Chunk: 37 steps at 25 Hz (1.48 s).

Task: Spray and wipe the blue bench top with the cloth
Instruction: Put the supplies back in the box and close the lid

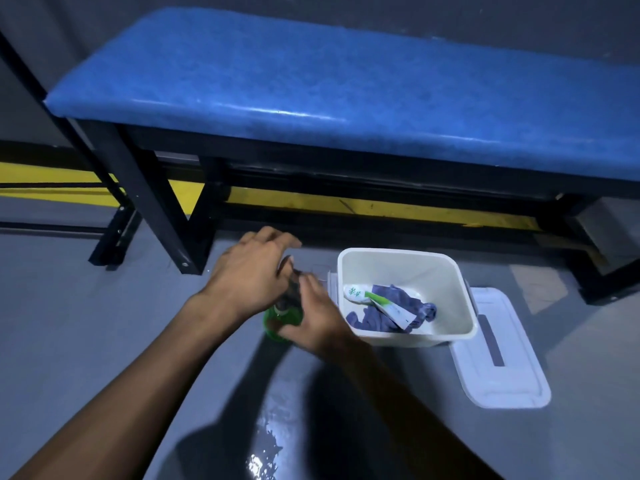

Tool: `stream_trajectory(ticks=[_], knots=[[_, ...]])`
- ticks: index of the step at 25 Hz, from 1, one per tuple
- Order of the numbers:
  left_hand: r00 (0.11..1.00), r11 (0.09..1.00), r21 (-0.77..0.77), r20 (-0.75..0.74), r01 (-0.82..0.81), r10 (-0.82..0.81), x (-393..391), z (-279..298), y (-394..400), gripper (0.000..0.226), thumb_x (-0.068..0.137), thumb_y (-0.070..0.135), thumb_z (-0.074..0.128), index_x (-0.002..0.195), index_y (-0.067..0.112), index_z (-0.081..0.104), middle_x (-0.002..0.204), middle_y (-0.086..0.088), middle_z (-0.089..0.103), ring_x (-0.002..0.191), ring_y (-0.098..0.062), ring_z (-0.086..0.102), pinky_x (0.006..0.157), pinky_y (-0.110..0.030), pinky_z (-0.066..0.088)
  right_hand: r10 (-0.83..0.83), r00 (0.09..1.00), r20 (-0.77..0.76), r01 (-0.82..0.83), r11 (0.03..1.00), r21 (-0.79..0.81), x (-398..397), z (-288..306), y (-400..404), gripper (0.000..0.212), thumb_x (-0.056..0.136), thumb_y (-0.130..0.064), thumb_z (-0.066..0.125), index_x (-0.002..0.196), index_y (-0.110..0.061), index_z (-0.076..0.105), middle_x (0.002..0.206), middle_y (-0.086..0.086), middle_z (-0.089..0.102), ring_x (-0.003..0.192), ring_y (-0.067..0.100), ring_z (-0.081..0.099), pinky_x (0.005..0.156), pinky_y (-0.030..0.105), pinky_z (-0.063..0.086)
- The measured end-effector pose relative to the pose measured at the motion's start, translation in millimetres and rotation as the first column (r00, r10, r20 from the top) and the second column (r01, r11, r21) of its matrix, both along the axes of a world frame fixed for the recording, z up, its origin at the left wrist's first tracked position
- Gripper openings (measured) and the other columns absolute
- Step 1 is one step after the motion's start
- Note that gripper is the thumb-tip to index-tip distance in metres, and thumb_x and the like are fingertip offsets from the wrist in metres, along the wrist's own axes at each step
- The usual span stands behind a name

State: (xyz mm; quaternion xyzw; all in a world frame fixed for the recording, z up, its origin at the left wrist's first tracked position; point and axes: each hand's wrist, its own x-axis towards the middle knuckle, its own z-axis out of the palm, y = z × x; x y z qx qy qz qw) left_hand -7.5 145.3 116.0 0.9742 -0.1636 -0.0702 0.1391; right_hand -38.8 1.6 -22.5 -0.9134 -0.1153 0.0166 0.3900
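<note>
On the floor before the blue counter point(346, 84), a white bin point(464, 299) holds the crumpled bluish cloth point(388, 313) and a white-and-green tube point(377, 301); its lid point(512, 382) lies just beside it. Both hands meet at a green spray bottle point(277, 322) left of the bin: the right hand point(318, 317) curls round its body, while the left hand point(249, 271) has loosely bent fingers point(277, 239) over the dark nozzle.

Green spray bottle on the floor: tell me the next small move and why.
Probably lift the green spray bottle up toward the blue bench top. Both hands are already on it: the right hand grips its body and the left hand covers its dark top. The cloth lies in the white bin, so spraying likely comes first.
</note>
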Motion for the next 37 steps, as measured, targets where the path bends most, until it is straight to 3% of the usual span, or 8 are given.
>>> stream_trajectory(ticks=[5, 8, 13, 21, 26, 31, 34, 37], knots=[[1.0, 1.0, 0.01, -0.001, -0.015, 0.015, -1, 0, 2, 0.042, 0.103, 0.038, 0.044, 0.145, 0.036, 0.045, 0.149, 0.003, 0.045, 0.135, -0.025, 0.044, 0.102, -0.044, 0.044, -0.017, 1.0, 0.009, 0.018, 0.991, -0.133, 2, -36, 33, 0.028, 0.098, -0.035, 0.054, 0.121, -0.019, 0.053, 0.116, 0.011, 0.065, 0.097, 0.029, 0.065, 0.081, 0.034, 0.05], [1.0, 1.0, 0.0, 0.014, -0.026, 0.026, 2, 0, 7, 0.041, 0.103, 0.038, 0.044, 0.144, 0.035, 0.046, 0.149, 0.003, 0.046, 0.134, -0.026, 0.046, 0.1, -0.043, 0.045, 0.07, 0.99, 0.121, -0.04, 0.972, -0.229, -22, -36, 15, 0.033, 0.096, -0.037, 0.043, 0.106, -0.012, 0.063, 0.097, 0.015, 0.067, 0.083, 0.039, 0.064, 0.069, 0.042, 0.052], [0.998, 0.998, -0.005, -0.001, -0.055, 0.055, 9, -5, 13, 0.039, 0.103, 0.039, 0.043, 0.14, 0.035, 0.05, 0.145, 0.001, 0.05, 0.131, -0.029, 0.05, 0.098, -0.048, 0.05, 0.1, 0.981, -0.164, -0.075, 0.985, 0.153, -54, 47, -71, 0.024, 0.097, -0.034, 0.061, 0.088, -0.013, 0.058, 0.08, -0.002, 0.06, 0.075, 0.01, 0.059, 0.069, 0.033, 0.049], [1.0, 1.0, 0.004, -0.015, -0.004, 0.004, 9, -11, -2, 0.04, 0.102, 0.041, 0.041, 0.141, 0.038, 0.047, 0.145, 0.002, 0.05, 0.131, -0.028, 0.05, 0.1, -0.046, 0.049, -0.515, 0.726, -0.455, 0.687, 0.559, 0.463, -26, 67, -208, 0.03, 0.101, -0.025, 0.059, 0.112, 0.001, 0.068, 0.107, 0.014, 0.074, 0.09, 0.02, 0.071, 0.078, 0.027, 0.062], [1.0, 1.0, 0.022, -0.004, 0.016, -0.016, 3, -9, -16, 0.041, 0.102, 0.041, 0.041, 0.143, 0.035, 0.046, 0.148, 0.003, 0.048, 0.133, -0.027, 0.049, 0.101, -0.045, 0.048, -0.511, 0.648, -0.564, 0.728, 0.632, 0.265, 17, 7, -184, 0.022, 0.102, -0.025, 0.058, 0.099, -0.004, 0.064, 0.086, 0.014, 0.064, 0.066, 0.016, 0.066, 0.053, 0.017, 0.055], [0.997, 0.997, 0.023, 0.01, 0.071, -0.071, -4, -10, -34, 0.041, 0.102, 0.042, 0.042, 0.143, 0.038, 0.046, 0.148, 0.007, 0.047, 0.134, -0.023, 0.049, 0.101, -0.042, 0.048, -0.528, 0.743, -0.411, 0.504, 0.846, -0.174, 23, 3, -183, 0.03, 0.096, -0.046, 0.058, 0.095, -0.017, 0.068, 0.086, 0.006, 0.073, 0.084, 0.025, 0.072, 0.083, 0.034, 0.054], [0.987, 0.98, -0.113, 0.007, 0.163, -0.163, -6, -17, -45, 0.04, 0.1, 0.044, 0.049, 0.14, 0.041, 0.049, 0.142, 0.012, 0.052, 0.131, -0.017, 0.053, 0.102, -0.038, 0.048, -0.635, 0.758, -0.15, 0.643, 0.766, 0.004, 3, 19, -210, 0.03, 0.097, -0.04, 0.057, 0.119, -0.02, 0.064, 0.103, -0.002, 0.072, 0.097, 0.022, 0.068, 0.088, 0.034, 0.052], [0.965, 0.89, -0.424, -0.114, 0.168, -0.237, -14, -17, -69, 0.042, 0.096, 0.052, 0.054, 0.137, 0.049, 0.05, 0.136, 0.022, 0.055, 0.129, -0.004, 0.053, 0.107, -0.039, 0.048, -0.827, 0.556, 0.085, 0.803, 0.561, 0.203, -38, 6, -271, 0.022, 0.093, -0.027, 0.052, 0.108, -0.02, 0.068, 0.101, 0.003, 0.073, 0.092, 0.024, 0.067, 0.086, 0.035, 0.052]])
